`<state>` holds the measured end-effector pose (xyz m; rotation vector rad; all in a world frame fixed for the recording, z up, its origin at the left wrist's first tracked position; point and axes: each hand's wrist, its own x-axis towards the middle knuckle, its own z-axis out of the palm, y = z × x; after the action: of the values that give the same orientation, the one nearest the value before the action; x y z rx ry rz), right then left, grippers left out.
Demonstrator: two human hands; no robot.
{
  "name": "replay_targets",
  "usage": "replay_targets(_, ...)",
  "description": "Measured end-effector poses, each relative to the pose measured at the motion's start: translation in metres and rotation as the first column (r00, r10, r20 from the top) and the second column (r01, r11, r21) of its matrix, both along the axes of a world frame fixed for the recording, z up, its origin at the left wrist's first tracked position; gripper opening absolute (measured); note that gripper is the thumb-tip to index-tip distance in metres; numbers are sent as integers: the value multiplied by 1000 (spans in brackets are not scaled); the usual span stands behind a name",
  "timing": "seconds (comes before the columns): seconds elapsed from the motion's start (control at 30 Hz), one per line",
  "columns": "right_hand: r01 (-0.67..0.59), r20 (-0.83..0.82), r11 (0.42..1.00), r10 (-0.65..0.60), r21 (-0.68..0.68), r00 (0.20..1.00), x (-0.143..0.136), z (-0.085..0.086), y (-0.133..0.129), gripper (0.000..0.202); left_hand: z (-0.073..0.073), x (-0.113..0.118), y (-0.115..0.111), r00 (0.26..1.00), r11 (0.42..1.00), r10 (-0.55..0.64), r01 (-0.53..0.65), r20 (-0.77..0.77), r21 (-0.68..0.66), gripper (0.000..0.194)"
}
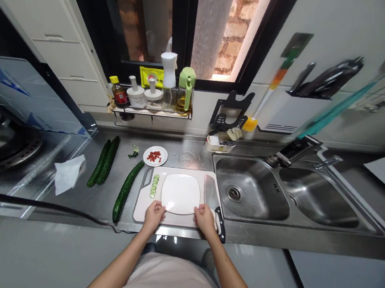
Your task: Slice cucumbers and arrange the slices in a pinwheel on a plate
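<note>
A white, rounded-square plate [181, 192] is over the cutting board [144, 208]; I cannot tell whether it rests on the board. My left hand [153, 215] pinches its near left corner, and my right hand [204, 217] pinches the near right corner. Overlapping cucumber slices [154, 186] form a short row on the board, left of the plate. Along the board's right side lies a kitchen knife [211, 189], its black handle [220, 225] beside my right hand. A whole cucumber [127, 192] lies just left of the board.
Two more cucumbers [104, 161] and a crumpled white tissue [69, 173] lie further left. Behind the board stands a small plate [146, 158] of chopped red pieces. A double sink [251, 205] is to the right. Seasoning bottles fill a wall rack [137, 110].
</note>
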<state>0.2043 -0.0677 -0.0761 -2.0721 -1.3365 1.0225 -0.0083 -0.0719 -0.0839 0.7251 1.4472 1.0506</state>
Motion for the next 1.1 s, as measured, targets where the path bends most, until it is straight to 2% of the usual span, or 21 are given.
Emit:
replay_targets(0.27,1,36,999,0,-42,999,-2,2,0,9,-6,1,-1,1000,1000,-4,4,1,-1,34)
replay_targets(0.4,-12,83,998,16,-58,996,-2,9,0,15,-7,0,-2,1000,1000,-12,11,-17,-16,34)
replay_targets(0.53,-44,232,999,43,0,972,0,22,-2,25,-7,-2,-2,997,999,-44,43,-57,-29,34)
replay_targets(0.6,-48,245,997,33,59,969,1,28,-4,30,-7,-2,-2,995,998,-58,56,-76,-33,35)
replay_targets(0.67,-38,174,991,15,131,985,3,32,-5,35,-6,-4,-4,992,997,-75,71,-105,-38,35)
replay_targets(0.77,23,-79,976,-6,218,997,3,37,-5,39,-2,-9,-6,966,991,-132,122,-222,-55,30)
replay_targets(0.83,79,-277,971,-14,224,961,0,42,-5,43,3,-16,-6,908,986,-167,158,-385,-56,26)
replay_targets(0.9,111,-418,973,-16,205,908,-3,48,-6,47,11,-25,-4,795,986,-157,163,-585,-43,23)
replay_targets(1.0,105,-516,976,9,191,857,-9,58,-6,47,22,-39,3,619,989,-126,137,-775,-51,24)
replay_targets(1.1,81,-560,975,49,206,827,-14,65,-8,46,26,-50,10,495,993,-97,109,-864,-49,27)
